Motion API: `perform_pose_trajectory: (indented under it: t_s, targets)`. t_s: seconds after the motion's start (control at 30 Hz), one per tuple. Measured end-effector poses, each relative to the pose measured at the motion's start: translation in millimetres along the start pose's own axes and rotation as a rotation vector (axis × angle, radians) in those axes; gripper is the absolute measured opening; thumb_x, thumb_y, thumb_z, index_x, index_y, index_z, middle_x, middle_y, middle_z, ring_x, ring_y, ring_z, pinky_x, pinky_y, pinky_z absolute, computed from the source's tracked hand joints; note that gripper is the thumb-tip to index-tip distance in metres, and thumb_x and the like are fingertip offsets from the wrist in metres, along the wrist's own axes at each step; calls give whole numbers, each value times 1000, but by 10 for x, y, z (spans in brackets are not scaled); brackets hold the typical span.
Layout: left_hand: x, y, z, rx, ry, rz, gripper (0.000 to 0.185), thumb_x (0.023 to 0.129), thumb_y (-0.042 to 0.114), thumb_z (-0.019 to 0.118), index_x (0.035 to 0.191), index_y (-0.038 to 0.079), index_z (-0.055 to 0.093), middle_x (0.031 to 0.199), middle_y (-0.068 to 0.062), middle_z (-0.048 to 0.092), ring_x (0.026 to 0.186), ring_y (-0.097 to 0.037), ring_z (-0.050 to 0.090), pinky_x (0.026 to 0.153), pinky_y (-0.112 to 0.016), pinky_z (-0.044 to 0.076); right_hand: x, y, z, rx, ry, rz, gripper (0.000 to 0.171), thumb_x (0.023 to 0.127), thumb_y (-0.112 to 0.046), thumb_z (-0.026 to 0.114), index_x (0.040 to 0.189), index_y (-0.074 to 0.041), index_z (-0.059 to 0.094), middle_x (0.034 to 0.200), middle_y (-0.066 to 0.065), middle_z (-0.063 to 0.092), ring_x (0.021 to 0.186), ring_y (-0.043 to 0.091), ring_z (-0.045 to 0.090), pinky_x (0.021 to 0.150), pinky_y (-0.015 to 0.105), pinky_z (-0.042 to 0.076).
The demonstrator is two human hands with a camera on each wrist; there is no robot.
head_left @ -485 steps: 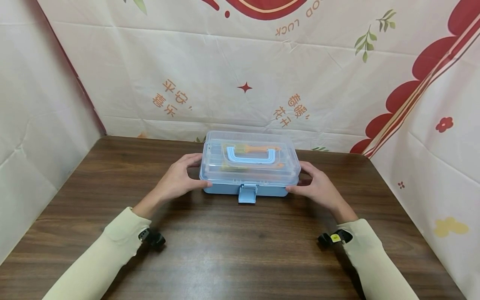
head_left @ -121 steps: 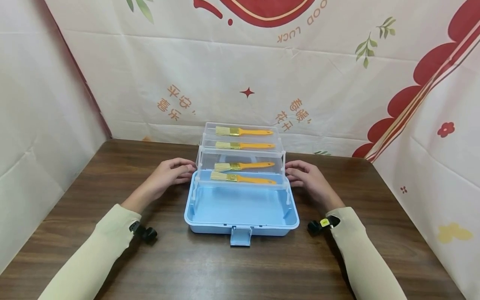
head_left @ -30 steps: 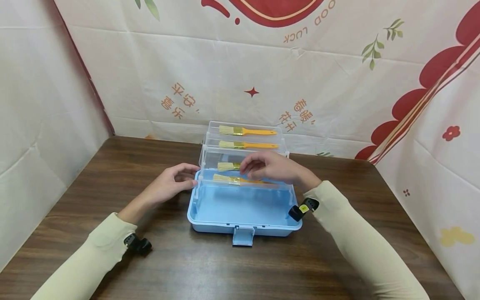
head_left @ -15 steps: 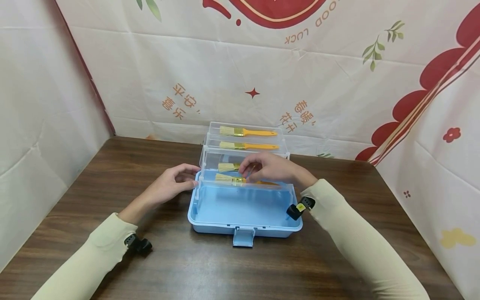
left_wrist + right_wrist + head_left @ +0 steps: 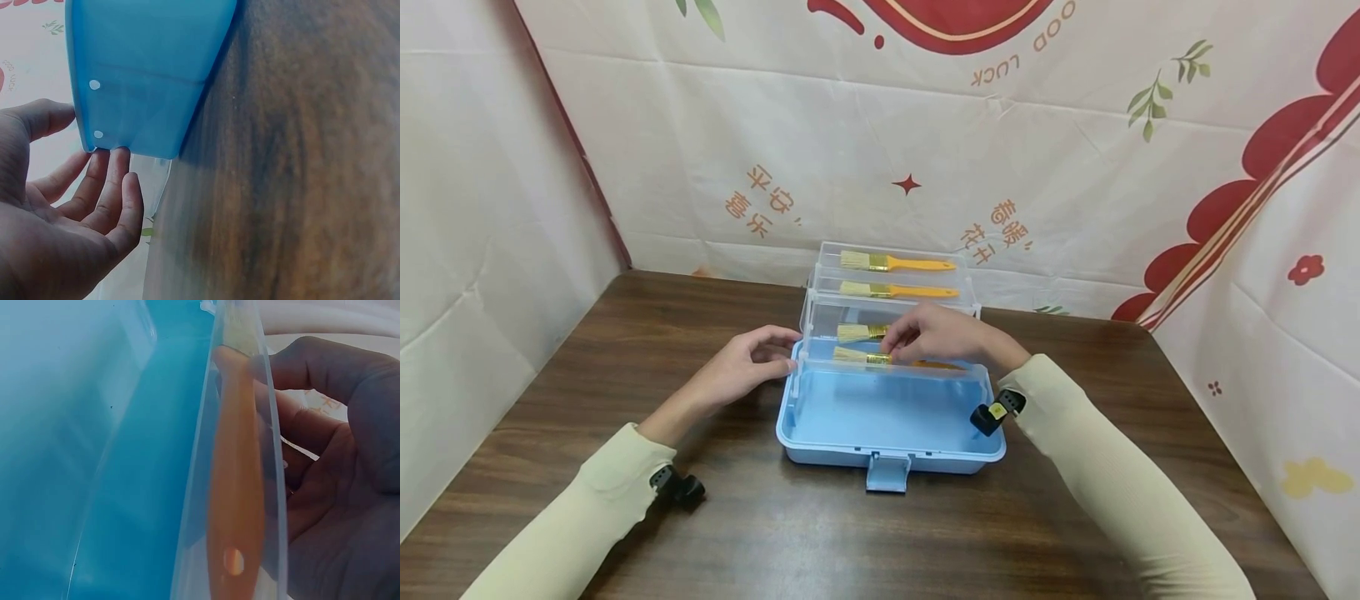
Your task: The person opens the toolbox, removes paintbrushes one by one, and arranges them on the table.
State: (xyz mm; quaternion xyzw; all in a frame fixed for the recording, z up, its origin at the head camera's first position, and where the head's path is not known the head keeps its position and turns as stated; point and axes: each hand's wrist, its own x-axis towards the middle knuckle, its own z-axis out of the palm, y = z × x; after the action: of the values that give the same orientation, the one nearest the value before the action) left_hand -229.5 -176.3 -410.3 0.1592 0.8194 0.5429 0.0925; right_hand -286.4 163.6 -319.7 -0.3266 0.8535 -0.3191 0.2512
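A blue toolbox [image 5: 887, 454] stands open on the wooden table [image 5: 625, 350], its clear stepped trays fanned out toward the back. Each tray holds an orange-handled paintbrush. My right hand [image 5: 940, 337] reaches into the lowest tray [image 5: 925, 375], and its fingers curl onto the nearest paintbrush [image 5: 857, 357] by the metal band. In the right wrist view the orange handle [image 5: 237, 506] lies behind the clear tray wall, with the hand [image 5: 325, 456] cupped around it. My left hand [image 5: 752, 362] rests with relaxed fingers against the box's left side [image 5: 144, 75].
Three more brushes lie in the trays behind: one [image 5: 859, 332] partly hidden by my right hand, one [image 5: 895, 291] higher, one [image 5: 895, 264] at the top. The box latch [image 5: 887, 475] hangs over the front. Printed cloth walls enclose the table on three sides.
The box was shut at first and now stands open with its trays spread. In the last second my right hand settled lower onto the nearest brush; the left hand stayed put.
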Motion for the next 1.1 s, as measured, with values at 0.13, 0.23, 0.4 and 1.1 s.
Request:
perform_pose_trajectory:
  t_s: [0.13,0.23,0.4,1.1]
  targets:
    - [4,6,1,6,3,0,48,108,21,73,150,3,60,145,-22,65,128,-37,69,108,-56,56,6,-2,4,-20,7,0,18,101,-6,73,115,-3,83,105,4,76,92,22,62,83,34,53]
    - [7,7,-3,9,7,-3,48,108,21,73,150,4,61,145,-22,65,128,-37,69,108,-56,55,7,-3,11,-39,20,-6,17,100,-7,73,113,-4,83,105,4,76,93,23,62,84,36,52]
    - [3,20,-6,7,8,-3,47,107,20,73,150,4,61,145,-21,66,128,-37,69,108,-56,55,3,12,18,-53,70,1,18,102,-10,71,115,-5,82,112,6,76,99,25,64,87,37,53]
    - [-8,7,-3,-2,5,3,47,108,20,72,151,4,60,147,-22,64,130,-38,68,108,-58,55,-186,55,-45,235,276,-52,32,96,-2,69,126,3,77,122,17,73,100,35,66,80,33,60]
